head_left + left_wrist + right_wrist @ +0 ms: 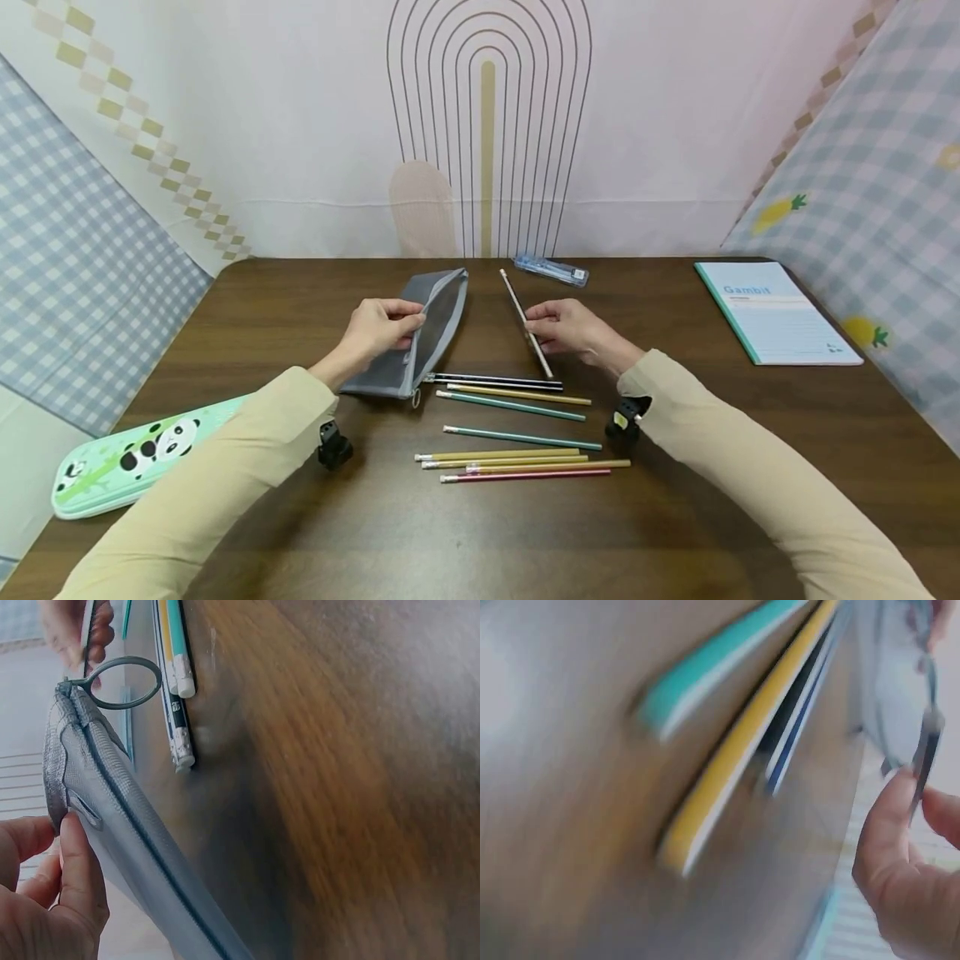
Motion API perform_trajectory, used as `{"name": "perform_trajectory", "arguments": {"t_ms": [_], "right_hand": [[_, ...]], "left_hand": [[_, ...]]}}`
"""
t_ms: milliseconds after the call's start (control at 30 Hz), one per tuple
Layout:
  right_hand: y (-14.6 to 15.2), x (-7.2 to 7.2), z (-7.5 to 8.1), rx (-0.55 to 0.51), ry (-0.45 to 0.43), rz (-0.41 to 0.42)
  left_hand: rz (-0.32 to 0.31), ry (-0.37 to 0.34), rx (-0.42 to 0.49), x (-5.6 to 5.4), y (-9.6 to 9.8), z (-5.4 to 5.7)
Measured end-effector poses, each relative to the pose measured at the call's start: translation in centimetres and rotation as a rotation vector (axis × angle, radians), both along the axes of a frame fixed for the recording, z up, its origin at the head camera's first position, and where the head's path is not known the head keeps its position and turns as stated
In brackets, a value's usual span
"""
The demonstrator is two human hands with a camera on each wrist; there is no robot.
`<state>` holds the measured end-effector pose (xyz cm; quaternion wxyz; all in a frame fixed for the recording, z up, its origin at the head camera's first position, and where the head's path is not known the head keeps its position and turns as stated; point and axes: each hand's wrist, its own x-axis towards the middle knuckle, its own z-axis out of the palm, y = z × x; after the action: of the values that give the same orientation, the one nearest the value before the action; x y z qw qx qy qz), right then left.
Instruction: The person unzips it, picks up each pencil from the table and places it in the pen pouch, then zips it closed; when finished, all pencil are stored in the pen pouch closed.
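Note:
My left hand [378, 327] pinches the edge of a grey zippered pouch [378, 372], whose mouth gapes toward the right. The thumb and fingertips on that edge show in the left wrist view, near the zipper's ring pull [124, 682]. Between thumb and fingers, my right hand [570, 329] holds a pale pencil [513, 293] with an eraser end, slanted, eraser pointing away from me and to the right of the pouch mouth. Close in front of the pouch lie black pencils [495, 382], a yellow pencil [525, 395] and a teal pencil [510, 405].
Nearer me lie another teal pencil [521, 437], several yellow pencils [502, 456] and a red pencil [532, 476]. A mint panda pencil case [168, 446] sits at left, partly behind my sleeve. A blue clear pack [551, 271] and a notebook [787, 325] lie farther back.

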<state>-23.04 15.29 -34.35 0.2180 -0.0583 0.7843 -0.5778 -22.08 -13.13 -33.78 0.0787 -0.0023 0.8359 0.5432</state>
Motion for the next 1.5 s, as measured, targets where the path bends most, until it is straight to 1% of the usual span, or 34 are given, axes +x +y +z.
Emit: {"name": "perform_trajectory", "arguments": {"t_ms": [67, 133, 200, 267, 433, 633, 867, 1000, 1067, 1133, 1233, 1267, 1367, 1433, 1500], "right_hand": [[-1.0, 0.2, 0.1, -0.137, -0.123, -0.007], [-2.3, 0.5, 0.1, -0.228, -0.222, 0.004], [-3.6, 0.7, 0.1, -0.255, -0.278, 0.017], [-4.8, 0.8, 0.0, -0.248, -0.306, 0.020], [-7.3, 0.6, -0.2, -0.215, -0.330, -0.015], [-9.1, 0.3, -0.4, -0.226, -0.328, -0.034], [-10.1, 0.2, -0.4, -0.244, -0.343, -0.052], [-10.3, 0.3, -0.2, -0.267, -0.369, -0.062], [-10.0, 0.5, -0.1, -0.272, -0.369, -0.057], [-9.6, 0.7, -0.1, -0.260, -0.341, -0.041], [-8.2, 1.1, -0.2, -0.204, -0.234, 0.004], [-7.6, 1.2, -0.3, -0.163, -0.185, 0.022], [-5.5, 1.4, -0.7, 0.020, -0.022, 0.088], [-4.0, 1.4, -0.8, 0.153, 0.062, 0.136], [-2.9, 1.5, -1.0, 0.252, 0.121, 0.184]], "left_hand": [[-0.004, -0.003, 0.002, 0.1, 0.2, 0.0], [-0.010, -0.005, 0.002, 0.2, 0.4, 0.0], [-0.014, -0.008, 0.004, 0.2, 0.7, -0.1], [-0.019, -0.004, 0.005, 0.2, 0.9, -0.2], [-0.021, -0.006, -0.003, 0.3, 1.4, -0.1], [-0.030, -0.025, -0.001, 0.6, 1.6, 0.3], [-0.045, -0.042, 0.008, 0.9, 1.6, 0.6], [-0.047, -0.041, 0.015, 0.9, 1.6, 0.7], [-0.048, -0.040, 0.017, 0.9, 1.6, 0.6], [-0.047, -0.038, 0.016, 0.9, 1.7, 0.6], [-0.036, -0.036, 0.018, 0.9, 1.7, 0.6], [-0.034, -0.033, 0.018, 0.9, 1.7, 0.6], [-0.024, -0.029, 0.012, 0.9, 1.6, 0.5], [-0.021, -0.027, 0.009, 0.9, 1.5, 0.5], [-0.021, -0.029, 0.007, 0.8, 1.4, 0.4]]}}
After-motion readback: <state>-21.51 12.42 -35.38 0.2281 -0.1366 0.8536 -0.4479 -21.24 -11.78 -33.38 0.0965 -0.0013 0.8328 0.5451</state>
